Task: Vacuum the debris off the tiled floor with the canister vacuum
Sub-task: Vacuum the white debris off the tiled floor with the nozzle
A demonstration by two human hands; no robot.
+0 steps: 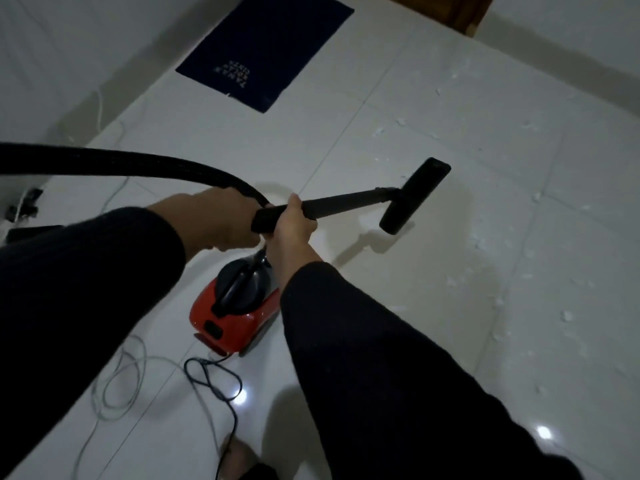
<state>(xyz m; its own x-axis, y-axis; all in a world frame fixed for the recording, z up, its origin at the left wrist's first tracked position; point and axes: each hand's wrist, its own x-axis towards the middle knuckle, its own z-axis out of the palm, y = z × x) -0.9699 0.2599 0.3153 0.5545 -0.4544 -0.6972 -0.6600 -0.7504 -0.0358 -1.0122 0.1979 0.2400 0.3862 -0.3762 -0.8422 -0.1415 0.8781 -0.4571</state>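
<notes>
Both hands wrapped round black wand (346,201), right hand (292,227) ahead, left hand (221,223) behind

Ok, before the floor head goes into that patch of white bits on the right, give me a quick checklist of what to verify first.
1. Right hand grips the wand: ok.
2. Left hand holds the hose end near the wand: ok.
3. Floor head flat on the tiles: cannot tell; its shadow suggests it is raised.
4. Debris remains right of the head: ok, white scraps are scattered there.
5. Black power cord away from the head's path: ok, it loops behind the red canister.
6. Vacuum running: cannot tell.
</notes>
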